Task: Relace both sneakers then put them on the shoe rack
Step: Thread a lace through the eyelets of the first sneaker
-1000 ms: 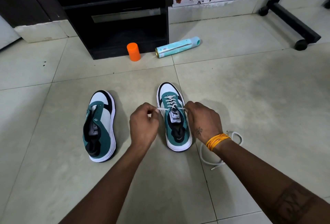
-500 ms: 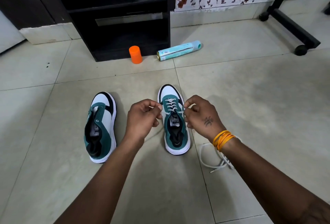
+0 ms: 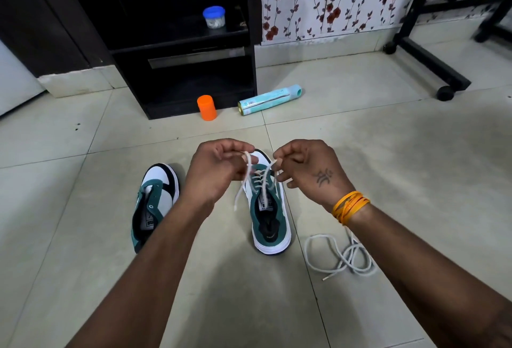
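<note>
Two green-and-white sneakers stand on the tiled floor, toes pointing away from me. The right sneaker [image 3: 270, 217] has a white lace [image 3: 263, 184] threaded through its eyelets. My left hand [image 3: 216, 173] pinches one end of that lace above the toe, and my right hand [image 3: 307, 170] pinches the other end. Both ends are pulled up and taut. The left sneaker [image 3: 155, 203] has no lace in it. A loose white lace [image 3: 340, 256] lies coiled on the floor under my right forearm.
A black shelf unit [image 3: 180, 51] stands ahead against the wall, with a blue-lidded jar [image 3: 214, 17] on a shelf. An orange cap [image 3: 206, 107] and a teal spray can [image 3: 270, 99] lie in front of it. A black wheeled frame [image 3: 432, 64] stands at the right.
Both hands have risen from the sneaker's tongue, drawing the lace ends up over the toe. The camera has tilted up, showing more of the shelf unit.
</note>
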`<state>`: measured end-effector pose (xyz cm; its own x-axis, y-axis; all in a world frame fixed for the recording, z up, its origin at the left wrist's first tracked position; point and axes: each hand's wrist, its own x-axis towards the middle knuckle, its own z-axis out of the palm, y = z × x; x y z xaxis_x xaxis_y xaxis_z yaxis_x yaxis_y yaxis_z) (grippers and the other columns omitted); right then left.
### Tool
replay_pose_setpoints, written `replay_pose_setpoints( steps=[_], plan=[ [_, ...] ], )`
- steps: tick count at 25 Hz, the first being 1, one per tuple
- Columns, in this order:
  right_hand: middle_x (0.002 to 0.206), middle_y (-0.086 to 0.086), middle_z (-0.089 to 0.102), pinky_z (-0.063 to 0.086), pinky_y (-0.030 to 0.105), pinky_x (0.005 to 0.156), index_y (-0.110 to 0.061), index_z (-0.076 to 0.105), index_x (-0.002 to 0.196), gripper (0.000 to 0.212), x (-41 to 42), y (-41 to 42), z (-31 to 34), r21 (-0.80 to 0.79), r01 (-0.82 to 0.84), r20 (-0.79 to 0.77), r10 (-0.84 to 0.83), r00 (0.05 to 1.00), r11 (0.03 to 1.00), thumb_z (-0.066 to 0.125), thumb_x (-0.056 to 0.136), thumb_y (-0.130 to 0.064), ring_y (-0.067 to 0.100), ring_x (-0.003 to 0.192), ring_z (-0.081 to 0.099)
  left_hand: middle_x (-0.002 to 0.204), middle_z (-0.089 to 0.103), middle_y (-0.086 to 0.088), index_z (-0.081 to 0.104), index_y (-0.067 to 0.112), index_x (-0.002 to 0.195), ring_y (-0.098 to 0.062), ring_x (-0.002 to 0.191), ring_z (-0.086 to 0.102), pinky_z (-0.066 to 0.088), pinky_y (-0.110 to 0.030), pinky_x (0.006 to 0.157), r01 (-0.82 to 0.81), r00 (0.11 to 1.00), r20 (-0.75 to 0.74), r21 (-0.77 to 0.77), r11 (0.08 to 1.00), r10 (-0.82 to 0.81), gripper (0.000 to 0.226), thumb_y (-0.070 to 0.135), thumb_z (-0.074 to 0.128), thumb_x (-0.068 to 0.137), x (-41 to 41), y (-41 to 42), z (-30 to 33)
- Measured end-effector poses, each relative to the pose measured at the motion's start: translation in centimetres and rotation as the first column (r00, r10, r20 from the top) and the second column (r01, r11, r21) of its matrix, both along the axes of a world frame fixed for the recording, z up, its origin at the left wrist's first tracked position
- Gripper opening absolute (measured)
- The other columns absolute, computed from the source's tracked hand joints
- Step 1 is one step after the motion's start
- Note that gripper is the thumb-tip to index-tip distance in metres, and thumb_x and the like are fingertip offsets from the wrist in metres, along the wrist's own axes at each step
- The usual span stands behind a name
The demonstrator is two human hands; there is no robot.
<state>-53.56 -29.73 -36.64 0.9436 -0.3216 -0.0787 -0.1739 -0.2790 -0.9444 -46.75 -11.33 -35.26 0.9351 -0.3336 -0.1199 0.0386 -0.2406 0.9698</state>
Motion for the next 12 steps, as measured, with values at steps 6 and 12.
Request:
replay_pose_setpoints(
  steps=[6,12],
  plan=[
    [0.076,-0.007,0.076,0.061,0.040,0.077,-0.027,0.072,0.085,0.015,0.7,-0.9,-0.8,-0.379,0.025,0.072,0.003,0.997,0.925,0.060,0.077,-0.032,0.015,0.073,0.074,0.062,0.071,0.006,0.077,0.023,0.074,-0.015,0.058,0.067,0.052,-0.029,0.060,-0.202,0.957,0.262,0.297,0.933,0.123,0.021,0.034,0.078,0.091,0.8,0.8,-1.7],
    [0.072,-0.009,0.067,0.050,0.031,0.066,-0.023,0.069,0.080,0.015,1.1,-0.7,-2.0,-0.550,0.268,0.246,-0.154,0.957,0.791,0.073,0.090,-0.034,0.013,0.070,0.063,0.067,0.072,-0.001,0.072,0.013,0.078,-0.016,0.056,0.064,0.045,-0.028,0.051,-0.391,0.920,-0.025,0.019,0.920,0.392,0.019,0.025,0.074,0.093,0.3,0.5,-2.0]
  ],
)
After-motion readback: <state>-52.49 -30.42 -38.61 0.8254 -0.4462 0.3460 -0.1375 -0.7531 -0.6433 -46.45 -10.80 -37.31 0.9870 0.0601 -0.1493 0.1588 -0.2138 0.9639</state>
